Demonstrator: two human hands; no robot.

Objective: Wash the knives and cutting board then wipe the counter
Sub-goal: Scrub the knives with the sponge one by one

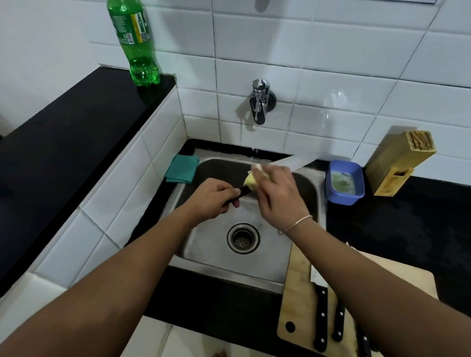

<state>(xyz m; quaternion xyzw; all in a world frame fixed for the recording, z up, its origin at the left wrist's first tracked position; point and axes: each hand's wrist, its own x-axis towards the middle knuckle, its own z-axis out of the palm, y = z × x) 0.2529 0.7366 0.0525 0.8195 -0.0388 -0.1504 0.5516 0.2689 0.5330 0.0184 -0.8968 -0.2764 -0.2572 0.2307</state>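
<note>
Counter: the black counter (432,230) goes around the sink and carries the board on the right side.
Sink: the steel sink (213,250) is below both hands; the tap (259,104) on the tiled wall drips a thin stream of water over it.
Cutting board: the wooden cutting board (296,296) lies at the front right of the sink, under the right forearm, well apart from the hands.
Other knives: three black-handled knives (321,319) lie on the board, partly hidden by the right forearm.
Knife block: a wooden knife block (399,161) leans at the wall, just beside a blue tub (345,183).
Bottle: a green bottle (133,36) stands on the raised ledge at the left.
Cloth: a teal cloth (182,167) lies at the back left corner of the sink.
Knife in work: the long knife (295,161) is held over the sink, blade pointing right toward the wall.
Left hand: the left hand (215,196) grips the black handle, fingers curled around it.
Right hand: the right hand (279,193) pinches a yellow sponge (251,180) against the blade near the handle.
</note>
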